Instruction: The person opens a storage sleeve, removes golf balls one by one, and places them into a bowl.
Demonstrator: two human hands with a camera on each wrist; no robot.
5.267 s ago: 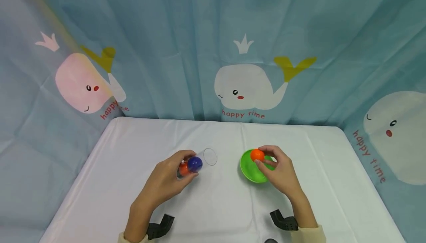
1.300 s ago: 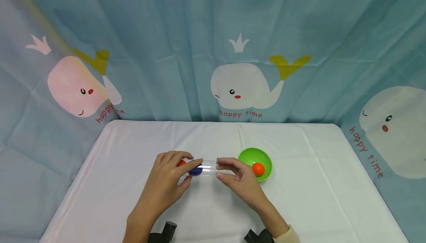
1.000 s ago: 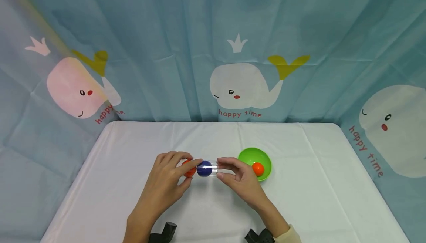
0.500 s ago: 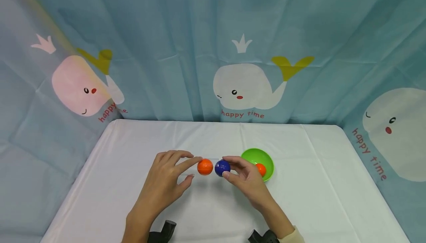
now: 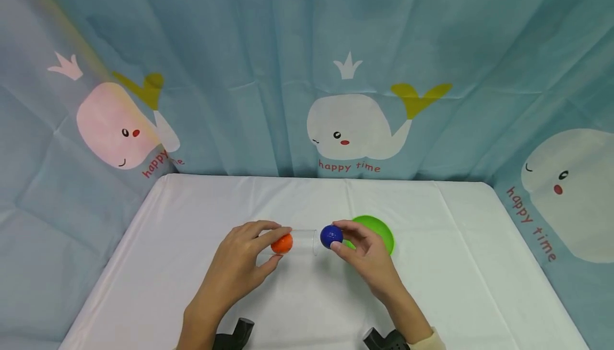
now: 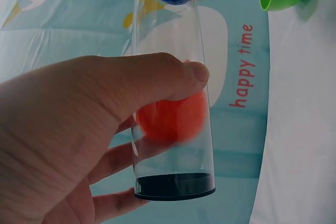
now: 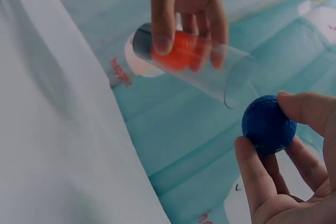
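Observation:
In the head view my left hand (image 5: 240,257) grips a clear tube (image 5: 304,242) that lies on its side in the air, its open end facing right. A dark base (image 6: 176,186) closes the tube's other end in the left wrist view. Inside the tube is an orange ball (image 5: 282,243), partly behind my thumb in the left wrist view. My right hand (image 5: 371,251) pinches a dimpled blue ball (image 5: 331,236) between thumb and fingers. The blue ball is just outside the tube's mouth, with a small gap in the head view.
Behind the right hand stands a green bowl (image 5: 381,227), partly hidden; its inside is mostly covered from this view. A white cloth (image 5: 297,307) covers the table, and a blue whale-print curtain (image 5: 240,99) hangs behind its far edge.
The blue ball slid along the tube to its mouth; my right hand took it and drew it out to the right. The orange ball rolled toward the mouth, then back. Earlier, an orange ball entered the bowl.

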